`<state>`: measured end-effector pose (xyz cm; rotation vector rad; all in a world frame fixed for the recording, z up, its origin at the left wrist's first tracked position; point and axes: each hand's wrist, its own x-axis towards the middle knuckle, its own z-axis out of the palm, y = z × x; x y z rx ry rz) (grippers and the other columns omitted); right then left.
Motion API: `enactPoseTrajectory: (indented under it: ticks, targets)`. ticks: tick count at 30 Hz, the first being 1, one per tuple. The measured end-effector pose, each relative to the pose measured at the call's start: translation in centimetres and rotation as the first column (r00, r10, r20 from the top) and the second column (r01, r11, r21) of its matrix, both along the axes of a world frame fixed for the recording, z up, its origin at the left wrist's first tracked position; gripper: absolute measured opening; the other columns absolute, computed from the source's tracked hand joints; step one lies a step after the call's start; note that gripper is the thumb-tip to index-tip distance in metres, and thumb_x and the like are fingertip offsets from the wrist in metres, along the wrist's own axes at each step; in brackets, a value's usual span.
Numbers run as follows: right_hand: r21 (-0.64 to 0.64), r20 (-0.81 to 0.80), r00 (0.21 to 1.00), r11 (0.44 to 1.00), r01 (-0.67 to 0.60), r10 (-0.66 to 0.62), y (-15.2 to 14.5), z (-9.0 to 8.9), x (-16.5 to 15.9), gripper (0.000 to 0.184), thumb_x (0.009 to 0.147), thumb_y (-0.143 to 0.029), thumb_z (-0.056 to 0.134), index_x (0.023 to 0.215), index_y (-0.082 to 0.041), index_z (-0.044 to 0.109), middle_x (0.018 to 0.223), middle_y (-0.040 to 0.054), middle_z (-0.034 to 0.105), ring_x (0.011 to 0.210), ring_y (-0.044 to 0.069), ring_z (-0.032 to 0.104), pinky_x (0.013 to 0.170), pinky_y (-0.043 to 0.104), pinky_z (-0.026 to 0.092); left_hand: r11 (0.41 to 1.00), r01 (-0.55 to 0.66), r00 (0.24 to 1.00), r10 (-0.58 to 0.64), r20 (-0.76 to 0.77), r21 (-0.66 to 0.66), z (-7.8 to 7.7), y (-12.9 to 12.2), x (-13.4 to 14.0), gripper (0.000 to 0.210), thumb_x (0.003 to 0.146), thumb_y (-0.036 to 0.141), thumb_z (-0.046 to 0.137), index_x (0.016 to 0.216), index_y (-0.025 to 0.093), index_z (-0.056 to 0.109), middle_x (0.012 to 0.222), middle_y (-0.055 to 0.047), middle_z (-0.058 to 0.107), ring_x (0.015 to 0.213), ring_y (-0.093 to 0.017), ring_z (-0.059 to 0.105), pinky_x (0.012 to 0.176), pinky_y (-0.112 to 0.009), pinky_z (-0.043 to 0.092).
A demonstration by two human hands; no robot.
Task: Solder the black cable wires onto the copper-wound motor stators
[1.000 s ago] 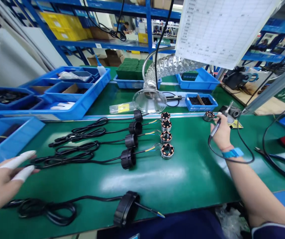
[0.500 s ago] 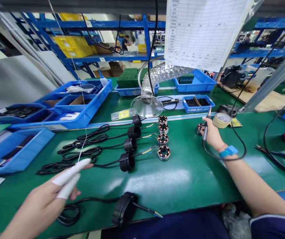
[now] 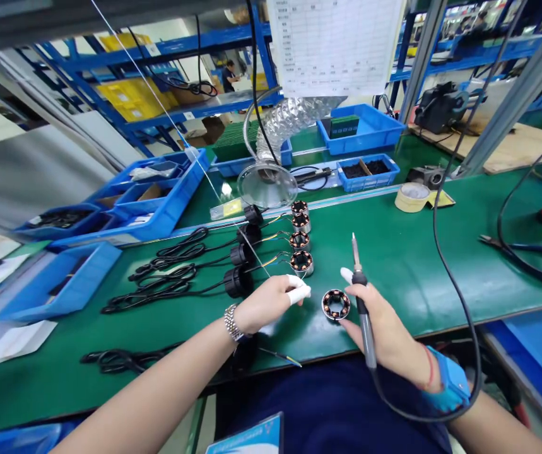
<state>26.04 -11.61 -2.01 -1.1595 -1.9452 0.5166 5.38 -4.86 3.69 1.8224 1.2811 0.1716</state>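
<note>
My left hand [image 3: 271, 302], with white finger cots on its fingers, pinches a thin strand of solder wire [image 3: 214, 188] that runs down from the upper left. In my right hand [image 3: 387, 321] is a soldering iron [image 3: 363, 302], its metal tip pointing up and away. A ring-shaped motor stator [image 3: 335, 305] with copper coils lies between my two hands; the right thumb and a capped finger are at its edge. Beyond my left hand stands a row of several stators [image 3: 301, 261], their wires leading to black round caps [image 3: 236, 281] with coiled cables [image 3: 171, 280].
A loose cable [image 3: 123, 360] lies nearer me, its cap mostly behind my left arm. Across the bench are a fume funnel [image 3: 267, 184], a tape roll [image 3: 411, 197], pliers [image 3: 521, 247] and a blue bin [image 3: 368, 173] of black parts. The iron's cord [image 3: 453, 271] loops over my right wrist.
My right hand has brought the stator and soldering iron from the right side toward me. My left hand has moved right with the solder wire. The view has shifted.
</note>
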Motion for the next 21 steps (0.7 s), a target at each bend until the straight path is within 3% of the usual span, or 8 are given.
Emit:
enactPoseTrajectory:
  ticks: [3,6,9,15,21]
  targets:
    - [-0.046,-0.026,0.991,0.990,-0.134,0.133,1.0,0.0,1.0,0.055,0.072,-0.017,0.059,0.120,-0.021,0.033,0.117,0.0111,0.049,0.108,0.022,0.050,0.092,0.039,0.042,1.000,-0.024,1.000,0.024,0.000,-0.006,0.3,-0.1,0.4,0.030,0.078,0.040,0.045,0.065,0.014,0.055,0.066,0.001,0.051,0.060,-0.012,0.041,0.058,-0.023,0.032]
    - [-0.119,-0.095,0.976,0.971,-0.208,0.198,1.8,-0.5,1.0,0.054,0.071,-0.016,0.058,0.119,-0.021,0.034,0.110,0.0082,0.053,0.094,0.017,0.057,0.085,0.034,0.047,0.999,-0.042,0.999,0.042,0.010,-0.027,0.6,-0.2,0.9,0.026,0.077,0.036,0.047,0.064,0.014,0.053,0.063,0.002,0.047,0.059,-0.011,0.039,0.058,-0.022,0.030]
    - [-0.132,-0.139,0.973,0.971,-0.201,0.183,2.0,-1.0,0.6,0.053,0.072,-0.015,0.059,0.119,-0.021,0.034,0.107,0.0068,0.053,0.092,0.016,0.056,0.085,0.033,0.046,0.993,-0.081,0.995,0.086,0.052,-0.086,0.3,-0.3,1.3,0.023,0.074,0.033,0.050,0.062,0.014,0.051,0.059,0.003,0.043,0.055,-0.009,0.034,0.054,-0.022,0.027]
    - [-0.131,-0.138,0.980,0.978,-0.164,0.146,1.4,-1.5,-0.2,0.054,0.071,-0.014,0.059,0.118,-0.022,0.034,0.104,0.0055,0.052,0.090,0.016,0.054,0.084,0.032,0.045,0.946,-0.173,0.921,0.254,0.295,-0.276,-1.0,-0.5,1.5,0.025,0.073,0.036,0.053,0.064,0.013,0.047,0.059,0.004,0.037,0.050,-0.007,0.025,0.047,-0.021,0.019]
    - [-0.117,-0.142,0.985,0.987,-0.111,0.094,1.2,-2.0,-0.8,0.055,0.071,-0.015,0.059,0.119,-0.023,0.033,0.104,0.0060,0.051,0.091,0.018,0.054,0.084,0.034,0.046,0.974,-0.184,0.982,0.187,0.015,-0.132,0.5,-1.3,0.3,0.034,0.074,0.046,0.052,0.067,0.013,0.053,0.062,0.002,0.044,0.054,-0.008,0.032,0.050,-0.020,0.026]
